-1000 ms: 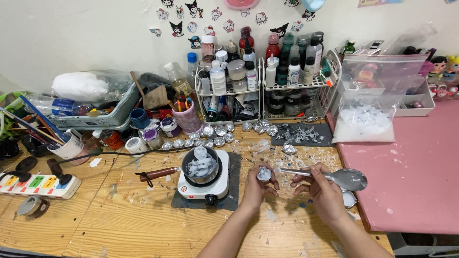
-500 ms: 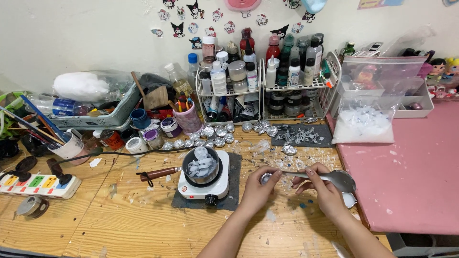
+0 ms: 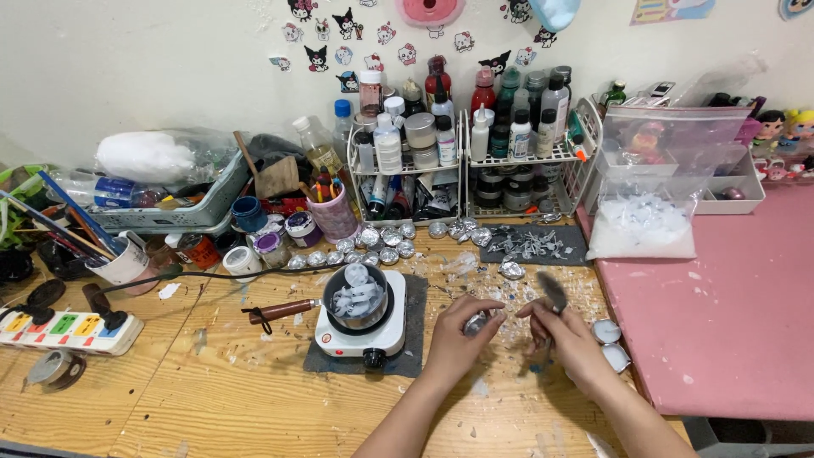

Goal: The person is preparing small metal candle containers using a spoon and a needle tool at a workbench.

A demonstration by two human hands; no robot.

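Note:
My left hand is closed around a small silver foil cup, held just above the wooden table. My right hand grips a grey metal spoon that points up and away. The two hands nearly touch at the fingertips, to the right of a small white hot plate. On it stands a dark pot with pale wax pieces and a brown handle.
Rows of silver foil cups line the table's back. Behind them stand wire racks of bottles, a pink pen cup and a bag of white flakes. A pink mat lies right, a power strip left.
The spoon has swung from lying flat out to the right to pointing upward in my right hand. Both hands have drawn closer together around the foil cup.

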